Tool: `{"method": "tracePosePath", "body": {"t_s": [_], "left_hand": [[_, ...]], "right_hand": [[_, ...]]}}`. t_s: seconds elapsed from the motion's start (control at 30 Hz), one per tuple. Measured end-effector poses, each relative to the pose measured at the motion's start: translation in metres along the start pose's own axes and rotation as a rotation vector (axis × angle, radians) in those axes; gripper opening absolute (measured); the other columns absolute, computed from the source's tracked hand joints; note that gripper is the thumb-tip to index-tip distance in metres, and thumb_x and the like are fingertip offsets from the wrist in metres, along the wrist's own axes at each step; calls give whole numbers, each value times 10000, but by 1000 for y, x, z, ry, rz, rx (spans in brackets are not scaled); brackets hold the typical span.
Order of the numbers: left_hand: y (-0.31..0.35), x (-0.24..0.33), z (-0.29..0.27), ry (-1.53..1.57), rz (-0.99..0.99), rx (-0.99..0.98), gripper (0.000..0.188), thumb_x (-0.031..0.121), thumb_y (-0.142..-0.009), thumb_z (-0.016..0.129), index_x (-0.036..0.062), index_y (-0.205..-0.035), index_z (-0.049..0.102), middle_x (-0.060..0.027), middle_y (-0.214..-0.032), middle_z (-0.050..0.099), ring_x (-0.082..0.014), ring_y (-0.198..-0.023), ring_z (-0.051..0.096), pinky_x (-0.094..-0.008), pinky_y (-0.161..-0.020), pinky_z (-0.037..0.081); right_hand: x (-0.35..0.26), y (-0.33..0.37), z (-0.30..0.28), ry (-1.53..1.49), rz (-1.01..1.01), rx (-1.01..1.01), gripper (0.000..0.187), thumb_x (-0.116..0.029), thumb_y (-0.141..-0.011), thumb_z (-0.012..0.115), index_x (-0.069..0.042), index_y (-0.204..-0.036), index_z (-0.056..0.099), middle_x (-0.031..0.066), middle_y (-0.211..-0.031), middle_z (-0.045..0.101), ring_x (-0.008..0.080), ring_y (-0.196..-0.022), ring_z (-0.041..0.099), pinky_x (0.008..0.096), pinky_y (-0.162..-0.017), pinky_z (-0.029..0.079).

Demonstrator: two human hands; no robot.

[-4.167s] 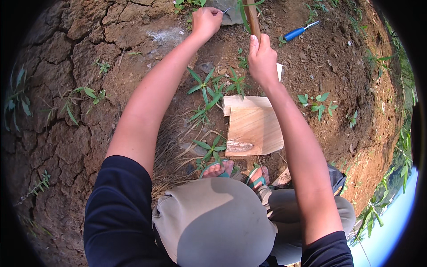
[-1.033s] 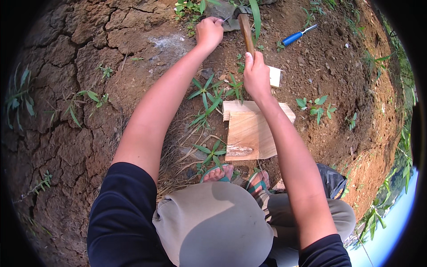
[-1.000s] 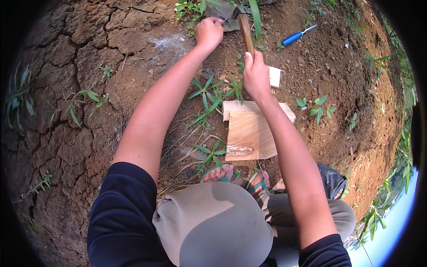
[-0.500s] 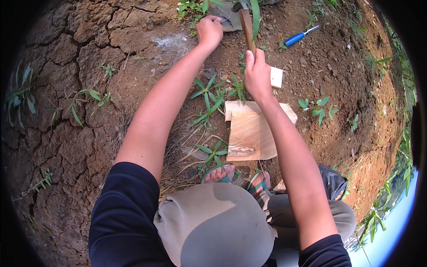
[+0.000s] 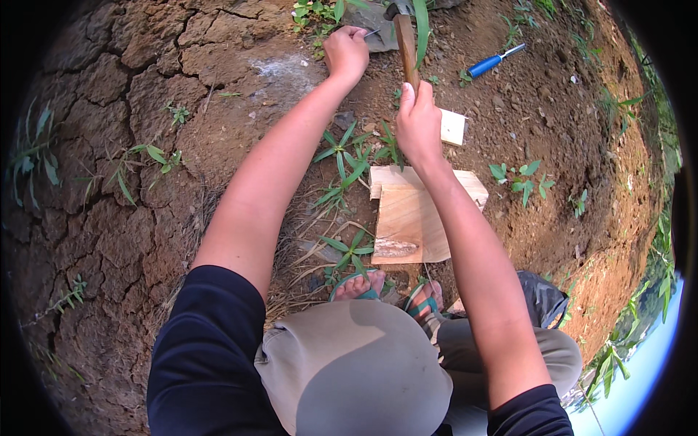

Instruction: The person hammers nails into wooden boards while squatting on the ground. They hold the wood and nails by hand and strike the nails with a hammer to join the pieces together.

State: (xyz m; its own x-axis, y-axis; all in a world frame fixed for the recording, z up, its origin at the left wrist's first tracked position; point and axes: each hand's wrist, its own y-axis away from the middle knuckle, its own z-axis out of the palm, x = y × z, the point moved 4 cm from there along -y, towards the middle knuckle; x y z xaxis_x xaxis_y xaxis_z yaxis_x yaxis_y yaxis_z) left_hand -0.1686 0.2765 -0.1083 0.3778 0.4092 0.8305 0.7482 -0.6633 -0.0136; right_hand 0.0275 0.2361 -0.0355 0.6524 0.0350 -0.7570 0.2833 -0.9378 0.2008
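Note:
My right hand (image 5: 419, 123) is wrapped round the wooden handle of a hammer (image 5: 406, 51), whose dark head lies at the top edge of the view. A green leaf partly covers the handle. To the left, my left hand (image 5: 347, 52) is closed in a pinch on a nail (image 5: 371, 33), a thin metal pin that sticks out toward the hammer. Under the nail is a flat grey stone (image 5: 379, 42). The hammer head is above and to the right of the nail; whether they touch I cannot tell.
A blue-handled chisel (image 5: 486, 66) lies on the soil at the far right. A small pale wood block (image 5: 452, 128) rests beside my right wrist. Wooden boards (image 5: 407, 218) lie before my sandalled feet, partly under my right forearm. A black bag (image 5: 542, 298) is at my right knee.
Both hands stay in nearly the same place, still gripping the nail and hammer. The hammer head has risen slightly, and the whole view has shifted a little.

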Motion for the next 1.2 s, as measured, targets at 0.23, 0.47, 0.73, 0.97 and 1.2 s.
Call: {"method": "tracePosePath", "body": {"t_s": [0.23,0.47,0.73,0.97,1.2], "left_hand": [[2,2,-2,40,-26,18,154,177,-911,689,67,-936,794,-194,-862,745,-369,-840,726,-445,-790,554],[-6,-7,5,22,-108,-20,149,169,-904,688,73,-926,800,-189,-868,748,-366,-842,727,-444,-803,557],[-4,-7,8,73,-61,-6,148,168,-901,690,74,-931,800,-182,-865,749,-355,-852,729,-429,-817,557],[-7,-9,8,-9,41,28,182,183,-940,666,59,-975,795,-100,-692,728,-197,-557,684,-347,-588,532],[-5,-4,8,-22,55,28,167,187,-927,676,84,-962,803,-116,-765,750,-231,-648,711,-375,-684,550]], "right_hand": [[5,-6,3,70,-5,-57,302,-312,-1077,439,-13,-1110,466,357,-818,655,562,-794,642,623,-675,494],[6,-8,5,112,44,-91,312,-325,-1077,432,-19,-1118,469,362,-832,656,563,-822,643,635,-713,497],[16,-6,7,68,39,-94,305,-324,-1077,435,-31,-1152,477,353,-823,656,563,-815,642,630,-694,486],[16,-6,-2,53,32,-69,297,-320,-1076,440,-33,-1145,472,349,-839,659,568,-809,635,629,-683,482],[18,-5,-3,66,4,-52,287,-309,-1071,448,-33,-1145,480,352,-841,661,565,-811,641,636,-691,483]]}}
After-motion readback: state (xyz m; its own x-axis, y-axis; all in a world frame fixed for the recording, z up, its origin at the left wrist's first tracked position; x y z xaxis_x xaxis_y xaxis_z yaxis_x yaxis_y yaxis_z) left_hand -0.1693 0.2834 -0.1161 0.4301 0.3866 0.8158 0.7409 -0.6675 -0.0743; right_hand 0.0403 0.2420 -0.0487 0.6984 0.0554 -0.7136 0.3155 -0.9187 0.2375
